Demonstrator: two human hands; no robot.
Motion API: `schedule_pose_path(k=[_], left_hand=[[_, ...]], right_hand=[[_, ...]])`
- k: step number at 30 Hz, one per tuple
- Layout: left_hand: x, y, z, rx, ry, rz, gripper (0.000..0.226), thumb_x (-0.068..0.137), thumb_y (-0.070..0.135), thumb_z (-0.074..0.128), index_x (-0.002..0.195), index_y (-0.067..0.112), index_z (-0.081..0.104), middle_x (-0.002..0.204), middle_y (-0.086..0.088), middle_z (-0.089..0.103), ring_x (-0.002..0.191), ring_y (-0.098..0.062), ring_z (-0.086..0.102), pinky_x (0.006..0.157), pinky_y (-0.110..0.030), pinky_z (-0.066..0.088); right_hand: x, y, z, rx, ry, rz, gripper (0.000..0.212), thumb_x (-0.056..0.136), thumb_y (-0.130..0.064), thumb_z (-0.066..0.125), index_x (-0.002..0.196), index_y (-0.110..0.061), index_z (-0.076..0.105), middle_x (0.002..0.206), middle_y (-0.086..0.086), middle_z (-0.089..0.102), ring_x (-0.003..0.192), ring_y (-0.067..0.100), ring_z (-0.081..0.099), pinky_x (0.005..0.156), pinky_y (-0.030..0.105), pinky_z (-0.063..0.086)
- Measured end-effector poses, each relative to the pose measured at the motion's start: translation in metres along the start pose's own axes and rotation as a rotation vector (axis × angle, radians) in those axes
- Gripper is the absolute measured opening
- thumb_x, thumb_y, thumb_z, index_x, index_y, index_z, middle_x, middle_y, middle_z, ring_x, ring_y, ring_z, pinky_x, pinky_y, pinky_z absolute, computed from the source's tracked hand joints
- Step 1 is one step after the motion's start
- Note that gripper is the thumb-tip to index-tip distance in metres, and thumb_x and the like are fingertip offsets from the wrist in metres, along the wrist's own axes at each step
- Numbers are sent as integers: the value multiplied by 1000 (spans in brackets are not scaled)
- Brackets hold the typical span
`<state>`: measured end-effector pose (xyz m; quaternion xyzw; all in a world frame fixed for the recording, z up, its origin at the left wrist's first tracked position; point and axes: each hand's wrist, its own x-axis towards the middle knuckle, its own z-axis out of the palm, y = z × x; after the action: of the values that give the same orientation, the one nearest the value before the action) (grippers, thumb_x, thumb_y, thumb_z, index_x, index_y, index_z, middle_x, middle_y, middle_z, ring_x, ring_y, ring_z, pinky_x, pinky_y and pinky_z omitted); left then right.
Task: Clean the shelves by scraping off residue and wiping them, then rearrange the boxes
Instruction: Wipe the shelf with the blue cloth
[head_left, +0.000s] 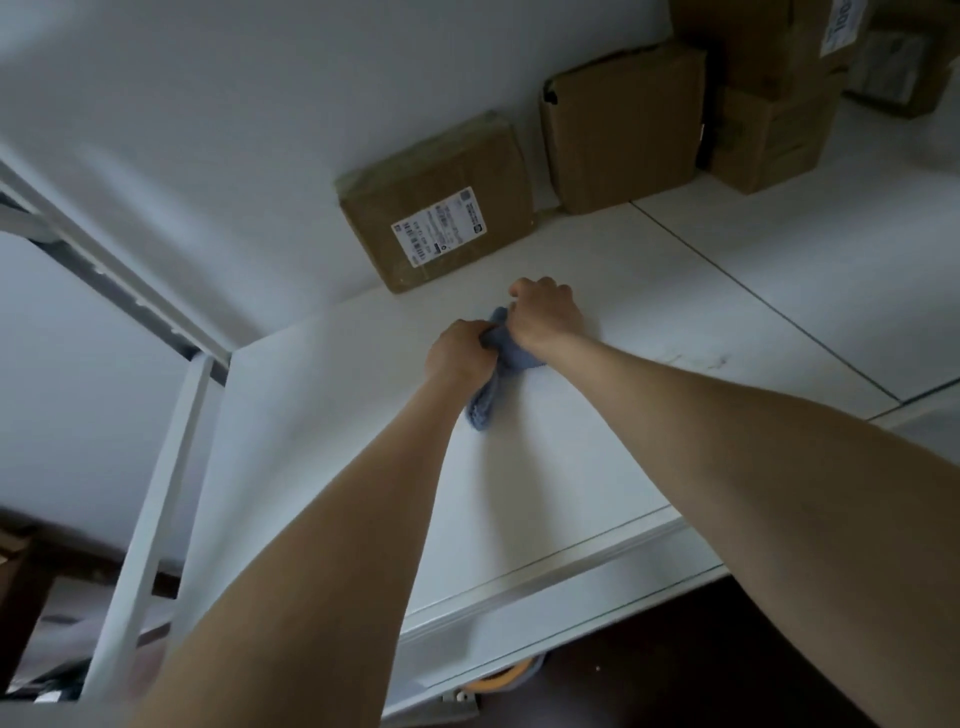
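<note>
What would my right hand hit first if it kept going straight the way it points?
Probably the labelled cardboard box leaning against the wall, just beyond the right hand; depth is hard to judge.

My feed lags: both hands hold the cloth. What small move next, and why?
Probably slide the blue cloth right onto the dark smudges on the shelf: left hand and right hand already grip it, and those marks look unwiped.

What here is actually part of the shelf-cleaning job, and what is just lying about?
Part of the job: blue cloth, gripped by left hand and right hand; white shelf with faint smudges; labelled box and other boxes at the back.

Lying about: orange-rimmed object under the shelf, too hidden to identify; brown clutter at lower left.
</note>
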<state>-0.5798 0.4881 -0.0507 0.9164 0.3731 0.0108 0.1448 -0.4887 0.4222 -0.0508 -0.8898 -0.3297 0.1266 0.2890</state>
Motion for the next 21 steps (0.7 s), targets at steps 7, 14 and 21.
schedule_pose_path(k=[7,14,21], left_hand=[[-6,-118,-45,12,315,-360,41,93,19,39,129,28,55,125,-12,54,115,-37,51,90,-44,47],[1,-207,-61,55,319,-692,43,94,15,43,137,14,46,139,-16,42,132,-35,33,100,-45,39],[37,-241,-55,17,117,-729,38,90,27,46,120,9,60,129,-16,55,121,-35,49,108,-44,35]], right_hand=[[3,-66,47,-28,-2,-109,37,100,-25,39,135,-16,46,137,12,42,127,30,37,97,38,38],[20,-115,104,-43,-49,-209,37,98,-22,38,133,-15,46,136,13,43,126,30,37,96,38,38],[43,-116,124,-55,12,-222,36,98,-21,38,133,-15,47,134,12,45,125,30,38,96,38,39]])
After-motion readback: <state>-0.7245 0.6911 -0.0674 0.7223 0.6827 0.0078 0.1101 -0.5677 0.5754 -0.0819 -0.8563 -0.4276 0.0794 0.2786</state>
